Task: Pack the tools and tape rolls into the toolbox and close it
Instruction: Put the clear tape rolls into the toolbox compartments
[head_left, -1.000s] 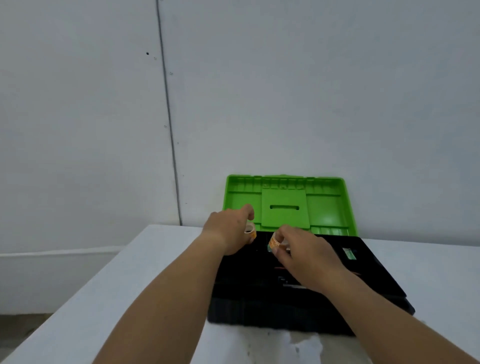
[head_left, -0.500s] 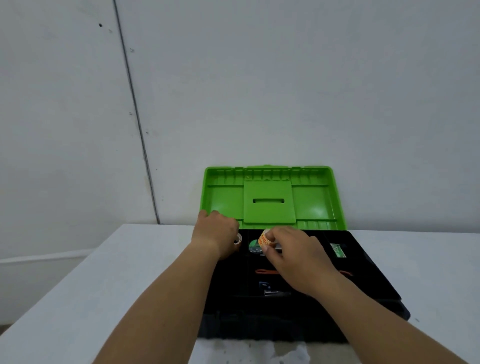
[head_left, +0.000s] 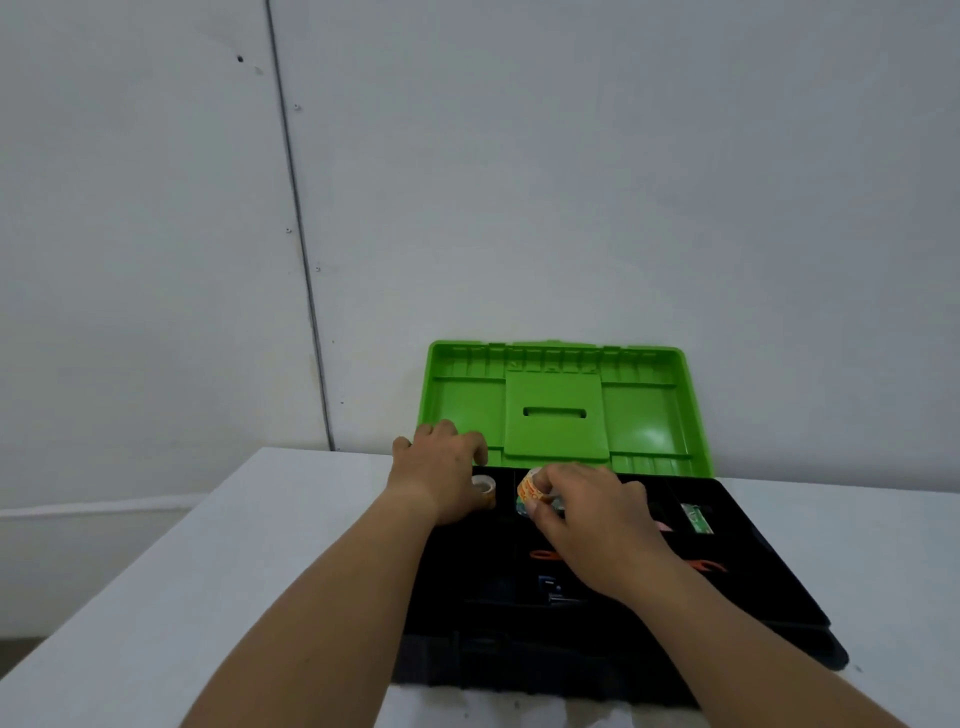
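A black toolbox (head_left: 769, 597) stands open on the white table, its green lid (head_left: 644, 415) upright against the wall. My left hand (head_left: 441, 475) rests over the tray's back left compartment, with a clear tape roll (head_left: 484, 487) at its fingertips; the grip itself is hidden. My right hand (head_left: 587, 512) pinches an orange-patterned tape roll (head_left: 530, 491) low over the back middle compartment, above a greenish roll (head_left: 521, 506). An orange tool (head_left: 706, 565) and a dark blue tool (head_left: 550, 590) lie in the tray.
A green-labelled packet (head_left: 696, 518) lies in the tray's back right compartment. The white table (head_left: 208, 571) extends left and right of the box. A grey wall (head_left: 571, 182) stands right behind the lid.
Both hands have moved forward and down into the back compartments with their tape rolls. The left hand's fingers have spread over the clear roll.
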